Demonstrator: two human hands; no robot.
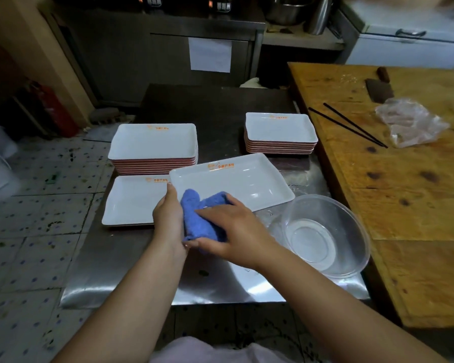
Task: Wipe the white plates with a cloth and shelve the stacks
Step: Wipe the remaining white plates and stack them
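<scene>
Dim kitchen, glare on the steel table (210,292), edges warped and blurred.

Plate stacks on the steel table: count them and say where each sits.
2. The left stack sits at the table's left side behind a single plate; the right stack sits far right, beside the wooden board.

One wide-angle view from the person's head looks forward and steeply down over both forearms onto the steel worktop (131,263), close enough that the left hand (168,213) and right hand (231,229) sit mid-frame; tiled floor fills the left edge, dark cabinets the top
</scene>
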